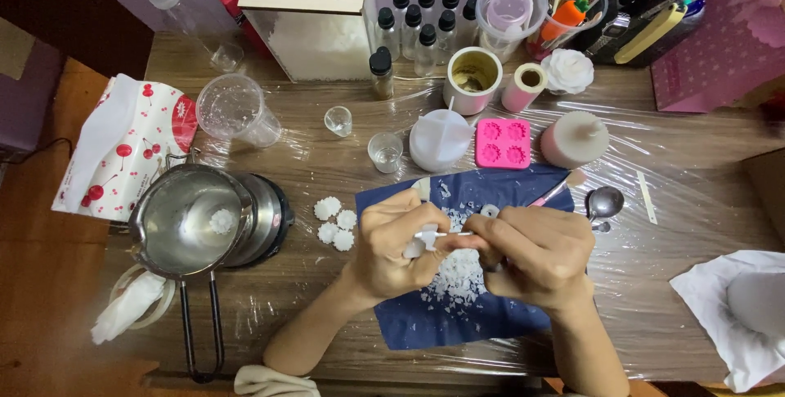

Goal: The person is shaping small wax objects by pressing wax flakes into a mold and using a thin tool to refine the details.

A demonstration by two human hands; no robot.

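Note:
My left hand (392, 243) and my right hand (536, 251) meet over a dark blue sheet (458, 323) strewn with white wax flakes (458, 278). Between the fingers of both hands runs a thin white stick (446, 235) with a small white piece at its left end. The left fingers pinch that piece. The right fingers pinch the stick's other end. Several small white wax flowers (335, 223) lie on the table just left of the left hand.
A metal melting pot (188, 221) with a white flower in it sits at the left on a black heater. Behind the hands: pink flower mould (503, 143), pink candle (574, 139), white lidded cup (440, 140), small glasses, bottles, a spoon (605, 201). A white cloth (736, 315) lies right.

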